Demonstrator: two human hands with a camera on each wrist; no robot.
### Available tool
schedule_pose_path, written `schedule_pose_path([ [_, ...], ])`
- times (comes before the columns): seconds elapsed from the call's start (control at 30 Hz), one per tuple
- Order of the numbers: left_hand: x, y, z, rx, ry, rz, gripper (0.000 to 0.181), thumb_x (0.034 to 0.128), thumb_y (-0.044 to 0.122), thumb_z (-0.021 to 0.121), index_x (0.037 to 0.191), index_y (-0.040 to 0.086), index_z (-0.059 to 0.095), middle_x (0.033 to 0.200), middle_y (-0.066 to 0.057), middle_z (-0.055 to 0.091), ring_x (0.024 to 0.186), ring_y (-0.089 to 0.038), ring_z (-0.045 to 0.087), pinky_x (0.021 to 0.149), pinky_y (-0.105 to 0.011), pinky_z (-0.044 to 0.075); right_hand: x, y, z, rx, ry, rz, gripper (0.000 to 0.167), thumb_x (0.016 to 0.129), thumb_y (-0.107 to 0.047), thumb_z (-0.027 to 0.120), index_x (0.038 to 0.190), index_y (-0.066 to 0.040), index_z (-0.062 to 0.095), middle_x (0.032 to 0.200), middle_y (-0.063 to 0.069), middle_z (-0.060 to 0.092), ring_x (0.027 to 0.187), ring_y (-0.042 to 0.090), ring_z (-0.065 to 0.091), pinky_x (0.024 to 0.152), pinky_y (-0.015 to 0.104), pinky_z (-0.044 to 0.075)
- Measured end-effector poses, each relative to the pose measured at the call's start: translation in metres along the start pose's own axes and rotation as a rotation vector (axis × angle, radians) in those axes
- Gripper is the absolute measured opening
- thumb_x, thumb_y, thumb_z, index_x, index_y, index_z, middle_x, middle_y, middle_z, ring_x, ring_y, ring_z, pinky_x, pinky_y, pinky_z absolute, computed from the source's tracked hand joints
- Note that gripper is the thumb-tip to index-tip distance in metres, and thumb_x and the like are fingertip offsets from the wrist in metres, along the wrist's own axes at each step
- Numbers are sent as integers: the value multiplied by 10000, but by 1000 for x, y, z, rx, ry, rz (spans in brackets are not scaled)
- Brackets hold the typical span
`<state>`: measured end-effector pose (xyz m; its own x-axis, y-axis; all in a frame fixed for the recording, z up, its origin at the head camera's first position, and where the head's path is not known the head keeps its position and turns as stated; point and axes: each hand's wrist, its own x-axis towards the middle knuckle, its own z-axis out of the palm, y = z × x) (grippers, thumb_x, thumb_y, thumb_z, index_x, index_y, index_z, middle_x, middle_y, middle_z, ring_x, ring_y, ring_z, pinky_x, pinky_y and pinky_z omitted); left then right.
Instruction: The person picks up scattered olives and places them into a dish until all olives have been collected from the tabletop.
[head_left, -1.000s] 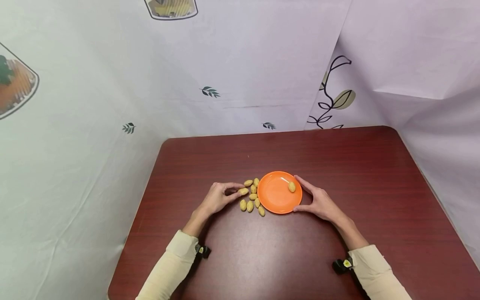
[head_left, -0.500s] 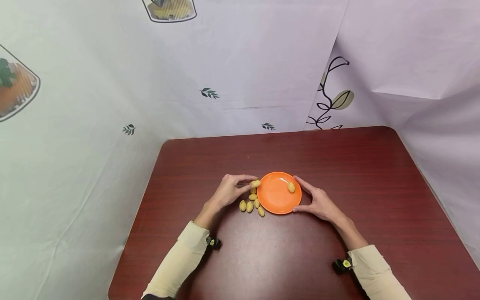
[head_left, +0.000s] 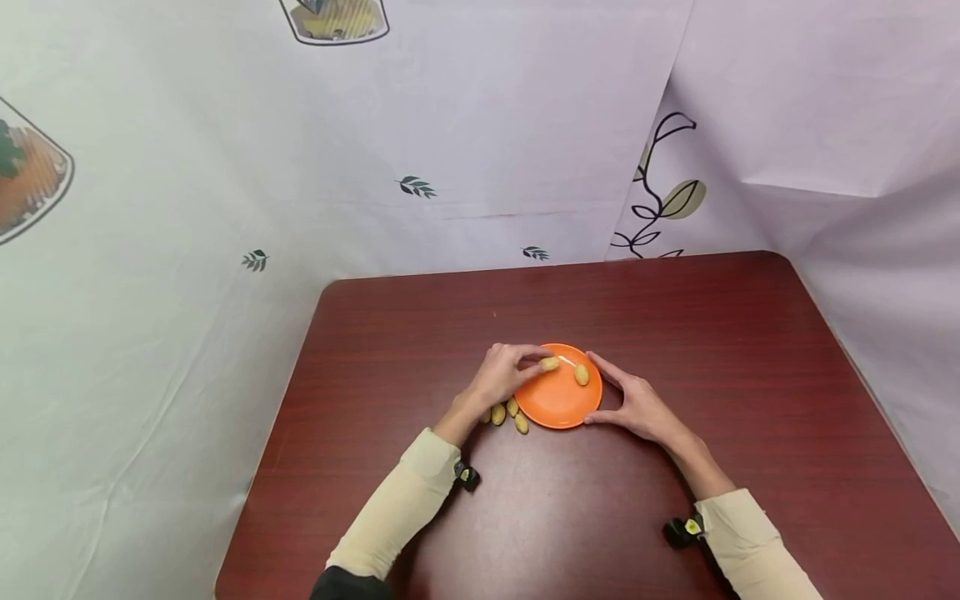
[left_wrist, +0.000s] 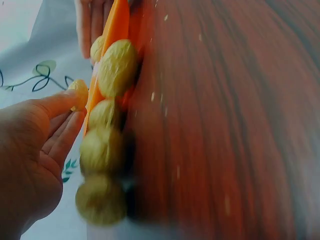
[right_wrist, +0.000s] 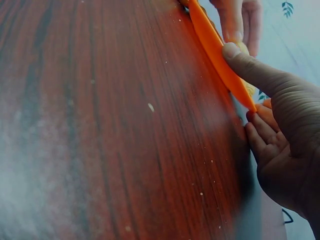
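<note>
Over the left part of the orange plate (head_left: 558, 404), the left hand (head_left: 504, 373) pinches a yellowish oval nut-like piece (head_left: 550, 364) between thumb and fingers. The left wrist view shows that pinched piece (left_wrist: 79, 95) at the fingertips. Another such piece (head_left: 582, 375) lies on the plate's right side. The right hand (head_left: 641, 408) holds the plate's right rim, thumb at the near side and fingers at the far side. Several more pieces (head_left: 498, 414) lie on the table left of the plate, partly hidden by the left hand.
The dark red wooden table (head_left: 645, 317) extends around the plate. Pale printed cloth (head_left: 480, 133) hangs behind its far edge and along both sides. Each wrist wears a small black camera, on the left (head_left: 467, 477) and on the right (head_left: 681, 532).
The left hand has moved right, from the loose pieces to above the plate, carrying one piece. The right hand has stayed at the rim.
</note>
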<state>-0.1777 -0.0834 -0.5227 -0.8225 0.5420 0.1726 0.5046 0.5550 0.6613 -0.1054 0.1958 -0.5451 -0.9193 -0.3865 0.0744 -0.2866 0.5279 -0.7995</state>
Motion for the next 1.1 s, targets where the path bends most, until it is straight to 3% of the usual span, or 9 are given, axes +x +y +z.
schedule_pose_path([
  [0.37, 17, 9, 19, 72, -7, 9, 278, 994, 218, 778, 1270, 181, 798, 1164, 3, 796, 1014, -126, 765, 877, -230, 584, 0, 2, 1, 5, 0, 3, 1087, 797, -360, 962, 1666, -109, 359, 1641, 161, 449, 1456, 433, 472, 1142, 648, 402],
  [1.1, 23, 9, 30, 125, -24, 35, 292, 1021, 251, 744, 1309, 222, 778, 1225, 41, 776, 1049, -173, 743, 867, -264, 561, -1, 1, 0, 10, 10, -25, 1089, 780, -316, 977, 1660, -102, 372, 1632, 159, 460, 1455, 410, 480, 1144, 618, 413],
])
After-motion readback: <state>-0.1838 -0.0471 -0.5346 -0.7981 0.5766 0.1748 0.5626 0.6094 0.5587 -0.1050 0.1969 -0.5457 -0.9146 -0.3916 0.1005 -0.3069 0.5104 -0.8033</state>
